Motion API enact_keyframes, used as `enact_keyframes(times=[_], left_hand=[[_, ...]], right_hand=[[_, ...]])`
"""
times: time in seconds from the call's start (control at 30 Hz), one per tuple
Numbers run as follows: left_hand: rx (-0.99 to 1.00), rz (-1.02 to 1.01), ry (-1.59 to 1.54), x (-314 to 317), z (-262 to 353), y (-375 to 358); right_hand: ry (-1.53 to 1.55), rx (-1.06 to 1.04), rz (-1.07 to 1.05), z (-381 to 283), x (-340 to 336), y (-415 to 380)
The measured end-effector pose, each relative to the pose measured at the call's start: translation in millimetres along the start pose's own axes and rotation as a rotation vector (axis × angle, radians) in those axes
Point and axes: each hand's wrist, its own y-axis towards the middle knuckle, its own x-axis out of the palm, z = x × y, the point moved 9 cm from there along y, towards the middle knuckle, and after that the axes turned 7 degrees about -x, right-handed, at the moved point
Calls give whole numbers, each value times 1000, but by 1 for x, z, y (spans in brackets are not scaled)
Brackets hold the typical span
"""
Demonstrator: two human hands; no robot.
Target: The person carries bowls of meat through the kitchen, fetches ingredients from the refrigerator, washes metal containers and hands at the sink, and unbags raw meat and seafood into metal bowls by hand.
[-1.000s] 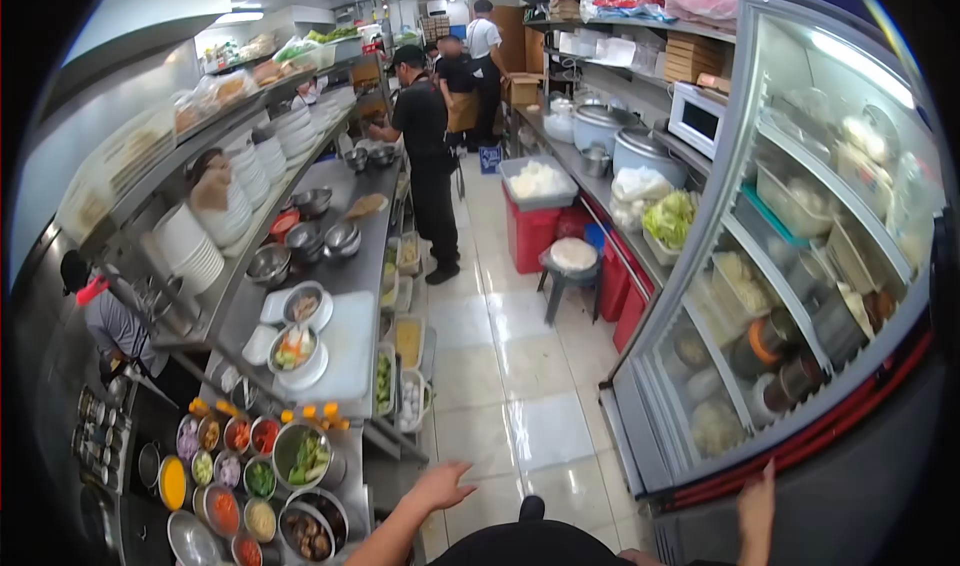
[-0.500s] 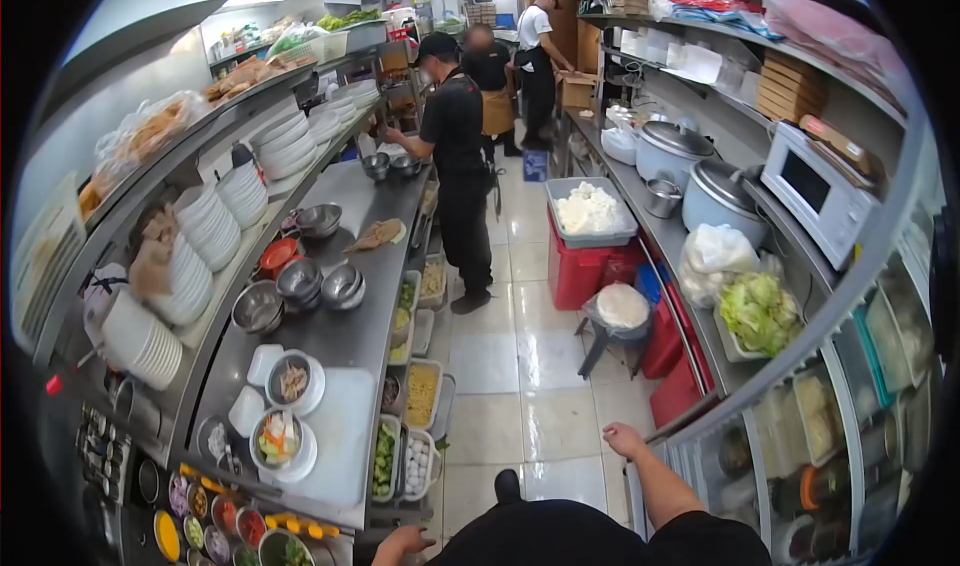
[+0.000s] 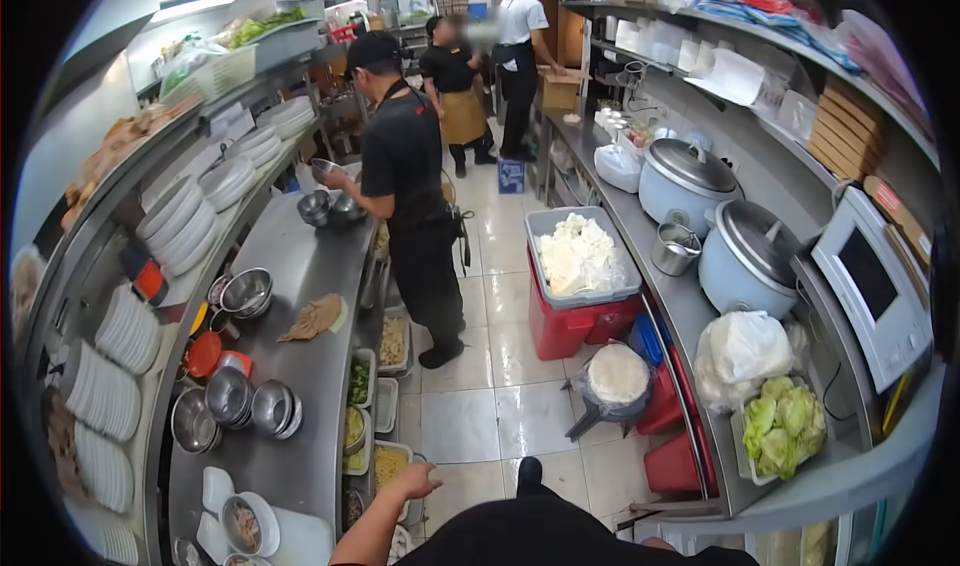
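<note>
1. The tray of yellow shreds (image 3: 390, 463) was the thing nearest the person's left hand (image 3: 412, 483); it sat in the row of inset tubs along the front edge of the steel counter (image 3: 300, 266), just beyond and to the left of the fingers.
2. The row's long axis ran away from the person down the aisle, so the next tubs lay straight ahead of the hand: a tub of green pieces (image 3: 359, 381) and a tub of pale strips (image 3: 392, 341).
3. The left hand hung open with its fingers loosely spread, holding nothing and apart from the tray rim. The right hand was out of view, so the left was the only hand near.
4. Left of the hand, a white bowl (image 3: 245, 523) held brown bits, beside nested empty steel bowls (image 3: 250, 403).
5. Across the aisle, a grey tub (image 3: 580, 256) on a red bin was heaped with white food, and a crate held lettuce (image 3: 783, 423).
6. A co-worker in black (image 3: 408, 181) stood farther down the counter.
</note>
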Motion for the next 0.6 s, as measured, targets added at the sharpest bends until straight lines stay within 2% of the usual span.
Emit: enact_keyframes(times=[0.13, 0.17, 0.2, 0.23, 0.27, 0.3, 0.33, 0.37, 0.4, 0.47, 0.5, 0.57, 0.6], left_hand=[[-87, 27, -54, -17, -8, 70], [-110, -59, -23, -9, -11, 79], [-131, -139, 9, -8, -14, 90], [-143, -137, 7, -16, -15, 96], [-183, -125, -68, -24, -20, 97], [-222, -111, -145, -32, -26, 99], [-235, -107, -149, -39, -33, 104], [-287, -116, -150, -47, -46, 111], [-336, -122, -152, -56, -58, 121], [-405, -91, -206, -79, -75, 146], [-469, -73, -256, -87, -89, 156], [-419, 6, -276, -68, -141, 210], [-353, 91, -295, -103, -138, 233]], right_hand=[[-338, -461, 333, -42, -145, 95], [-554, -416, -10, -20, -181, 139], [-174, -225, 44, 48, -196, 237], [-389, -307, 192, -18, -290, 243], [-356, -229, 284, -56, -369, 261], [-296, -393, 455, -72, -424, 310], [-228, -274, 409, -145, -510, 286], [103, -265, 620, -172, -574, 304], [162, -299, 719, -201, -624, 331], [184, -458, 656, -288, -716, 359], [215, -468, 689, -315, -753, 380], [253, -479, 716, -359, -798, 417], [318, -474, 667, -378, -819, 434]])
